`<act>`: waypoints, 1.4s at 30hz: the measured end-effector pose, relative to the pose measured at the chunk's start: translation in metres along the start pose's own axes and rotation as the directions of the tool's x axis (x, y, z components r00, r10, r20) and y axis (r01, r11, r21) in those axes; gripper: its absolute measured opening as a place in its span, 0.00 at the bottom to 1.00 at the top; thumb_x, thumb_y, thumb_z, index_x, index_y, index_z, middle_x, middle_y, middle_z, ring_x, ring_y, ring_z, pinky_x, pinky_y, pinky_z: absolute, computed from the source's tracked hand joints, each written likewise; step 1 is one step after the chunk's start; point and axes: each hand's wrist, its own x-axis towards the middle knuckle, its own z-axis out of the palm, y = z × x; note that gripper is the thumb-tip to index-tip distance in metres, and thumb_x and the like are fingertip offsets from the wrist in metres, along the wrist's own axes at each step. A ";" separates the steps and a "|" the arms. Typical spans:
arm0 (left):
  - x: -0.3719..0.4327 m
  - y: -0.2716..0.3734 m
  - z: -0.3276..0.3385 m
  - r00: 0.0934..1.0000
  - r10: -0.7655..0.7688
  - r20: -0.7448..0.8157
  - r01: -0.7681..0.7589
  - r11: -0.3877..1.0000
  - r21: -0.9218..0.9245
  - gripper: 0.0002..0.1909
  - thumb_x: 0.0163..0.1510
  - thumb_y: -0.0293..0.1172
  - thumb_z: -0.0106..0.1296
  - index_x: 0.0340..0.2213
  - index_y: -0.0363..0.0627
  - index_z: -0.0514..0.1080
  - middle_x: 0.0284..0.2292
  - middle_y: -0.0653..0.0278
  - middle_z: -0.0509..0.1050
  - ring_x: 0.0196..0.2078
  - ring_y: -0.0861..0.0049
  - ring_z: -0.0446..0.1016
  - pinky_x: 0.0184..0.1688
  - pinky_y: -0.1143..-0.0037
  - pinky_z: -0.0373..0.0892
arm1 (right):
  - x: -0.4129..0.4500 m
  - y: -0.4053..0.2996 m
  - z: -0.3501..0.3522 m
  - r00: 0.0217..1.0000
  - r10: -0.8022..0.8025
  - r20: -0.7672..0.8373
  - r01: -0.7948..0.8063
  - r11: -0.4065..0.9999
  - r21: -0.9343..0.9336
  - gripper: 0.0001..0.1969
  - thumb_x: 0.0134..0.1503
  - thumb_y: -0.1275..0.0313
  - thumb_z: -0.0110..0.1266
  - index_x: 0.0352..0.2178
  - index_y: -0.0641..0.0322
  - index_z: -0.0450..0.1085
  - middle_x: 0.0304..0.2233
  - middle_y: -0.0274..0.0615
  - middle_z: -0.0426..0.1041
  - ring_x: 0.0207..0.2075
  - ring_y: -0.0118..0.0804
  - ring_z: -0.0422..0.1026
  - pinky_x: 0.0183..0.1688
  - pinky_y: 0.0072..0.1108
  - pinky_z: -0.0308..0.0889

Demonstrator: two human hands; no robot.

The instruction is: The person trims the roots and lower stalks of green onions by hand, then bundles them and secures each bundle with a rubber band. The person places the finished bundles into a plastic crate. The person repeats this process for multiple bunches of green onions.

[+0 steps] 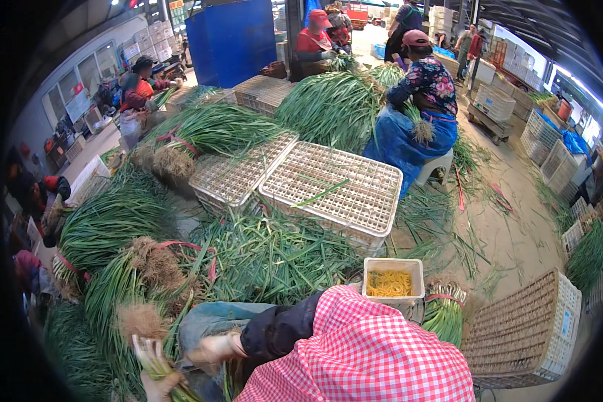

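Observation:
At the lower left, my left hand (158, 386) is closed around the stalks of a small bunch of leek-like greens (151, 354). Its white stalks and brown roots point up. My right hand (213, 349), blurred by motion, is just right of the bunch, below a dark cuff; its fingers cannot be made out clearly. Larger bunches with bushy roots (156, 266) lie beyond my hands. Loose green leaves (281, 256) are heaped in front of me. A white tub (393, 299) of yellow rubber bands is beyond my red-checked sleeve.
Upturned plastic crates (331, 186) stand ahead, with a tied bunch (221, 128) left of them. A co-worker in a floral top (432, 85) sits beyond; several others work farther back. A tied bunch (443, 311) and a tilted crate (527, 326) are at the right.

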 end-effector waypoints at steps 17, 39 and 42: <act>0.047 -0.063 0.019 0.993 0.097 -0.066 -0.078 0.966 0.245 0.25 0.44 0.36 0.71 0.40 0.35 0.73 0.29 0.68 0.76 0.28 0.81 0.71 0.32 0.77 0.69 | 0.025 0.010 -0.035 0.916 -0.323 -0.240 -0.085 0.428 -0.900 0.20 0.55 0.73 0.53 0.50 0.64 0.72 0.53 0.49 0.73 0.56 0.46 0.69 0.58 0.30 0.63; 0.122 -0.112 -0.026 0.867 0.356 0.348 -0.488 0.747 0.451 0.27 0.59 0.45 0.46 0.56 0.44 0.68 0.43 0.56 0.79 0.43 0.58 0.78 0.50 0.64 0.70 | 0.023 -0.024 -0.084 0.692 -0.082 -0.717 0.207 0.974 0.088 0.18 0.61 0.68 0.57 0.47 0.72 0.72 0.41 0.46 0.79 0.38 0.32 0.77 0.44 0.22 0.70; 0.122 -0.125 -0.027 0.899 0.432 0.066 -0.437 0.886 0.155 0.19 0.59 0.37 0.47 0.49 0.45 0.73 0.41 0.61 0.79 0.41 0.67 0.78 0.44 0.70 0.73 | 0.013 -0.085 -0.053 0.604 0.117 -0.788 -0.029 0.992 0.125 0.19 0.59 0.63 0.58 0.44 0.70 0.74 0.36 0.47 0.79 0.36 0.36 0.77 0.41 0.25 0.69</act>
